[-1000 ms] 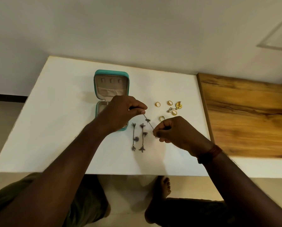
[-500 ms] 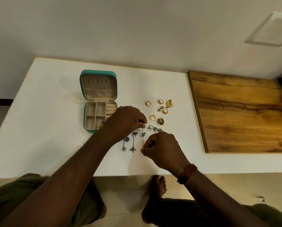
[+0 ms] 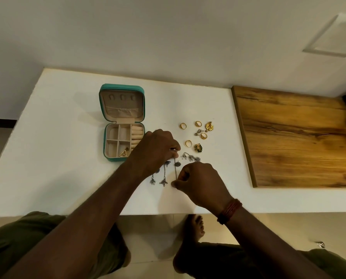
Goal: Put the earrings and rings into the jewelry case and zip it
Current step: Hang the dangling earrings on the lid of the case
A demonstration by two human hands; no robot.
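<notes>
A long silver earring [image 3: 176,171] is held between the two hands just above the white worktop [image 3: 67,158]. The left hand [image 3: 156,152] pinches its top end with curled fingers. The right hand [image 3: 198,182] pinches its bottom end between thumb and finger. The earring hangs in a straight line from one hand to the other.

Two more long silver earrings [image 3: 164,175] lie side by side on the worktop just left of it, partly under the left hand. Another silver earring [image 3: 190,157] lies flat just behind the right hand.

The jewelry case [image 3: 121,87] sits on the worktop to the left of the hands. It is teal outside and beige inside. Its lid is open and lies back flat. The bottom half has small boxes and soft rolls for rings. A gold triangle earring [image 3: 123,153] lies in the near small box, close to the left hand.

Behind the hands and to the right, four gold rings [image 3: 183,125] lie spread out on the worktop. Among them lie a gold flower earring [image 3: 209,126], a small silver triangle earring [image 3: 198,132] and a gold and green earring [image 3: 198,148].

A wooden board [image 3: 301,137] lies on the right part of the worktop, well apart from the jewelry. The right wrist wears a red thread band [image 3: 229,211]. A bare foot [image 3: 196,228] shows on the floor below the worktop edge.
</notes>
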